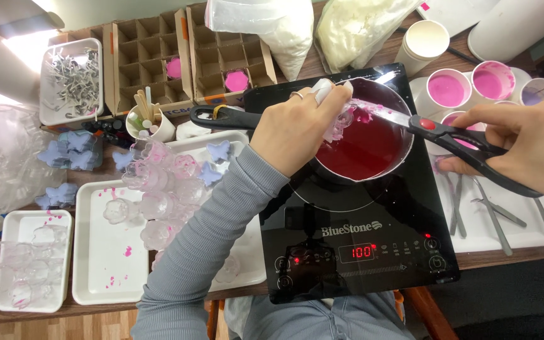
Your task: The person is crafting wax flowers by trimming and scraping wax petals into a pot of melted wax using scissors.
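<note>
A steel saucepan of dark red liquid sits on a black induction cooktop at the near middle of the table. To its right, white paper cups hold pink wax, and one at the far right holds a pale purple fill. On the far left, two cardboard divider boxes each have one compartment with a pink piece in it, and a white tray holds metal wick tabs. A small cup carries wooden sticks. White trays on the near left hold clear flower-shaped moulds, with light blue butterfly shapes nearby.

The plastic bags at the far edge are cut off by the frame, so their contents are hard to make out. The scissor tips are partly hidden behind the clear piece.

The left hand is closed around a clear flower mould, holding it over the pan's far left rim. The right hand grips the handles of black scissors, fingers through the loops, the blades reaching left over the pan to the mould.
</note>
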